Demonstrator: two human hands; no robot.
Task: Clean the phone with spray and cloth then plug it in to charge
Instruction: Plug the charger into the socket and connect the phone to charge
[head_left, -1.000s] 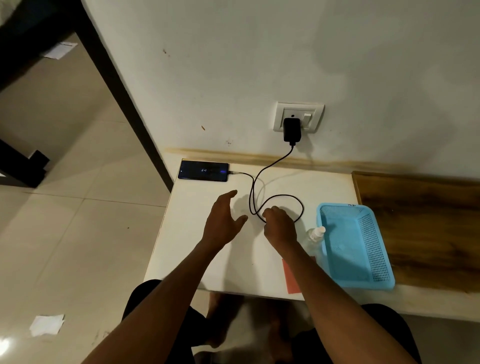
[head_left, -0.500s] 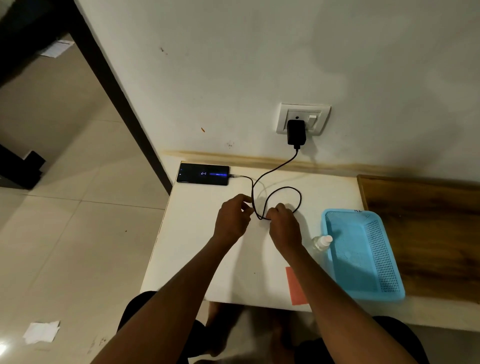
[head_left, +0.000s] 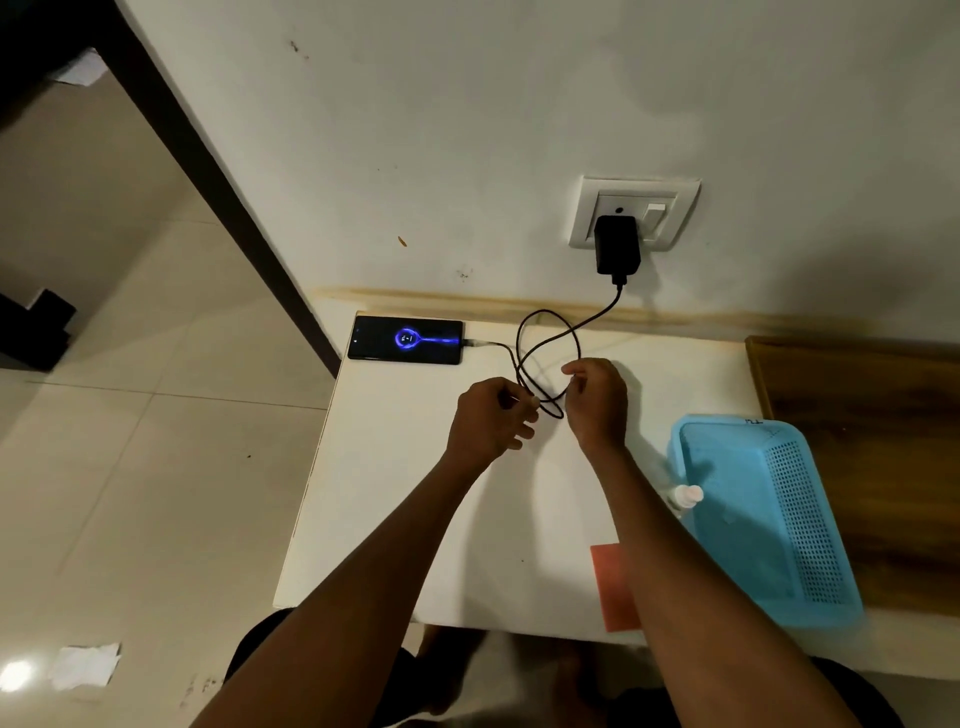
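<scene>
The phone (head_left: 406, 339) is lying flat at the far left corner of the white surface (head_left: 415, 519), screen glowing, beyond and left of both hands. The left hand (head_left: 488, 422) and right hand (head_left: 597, 397) are each pinching the looped black cable (head_left: 550, 343) between them. The cable is running from the phone up to the charger (head_left: 616, 245) in the wall socket (head_left: 635, 213). Right of the phone, a blue basket (head_left: 769, 519), spray bottle (head_left: 687, 496) and orange cloth (head_left: 613, 587) are sitting near the right forearm.

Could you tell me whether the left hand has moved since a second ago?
Yes. The left hand, earlier open and apart from the cable loop, has closed in rightward onto it, judged against the phone.
</scene>
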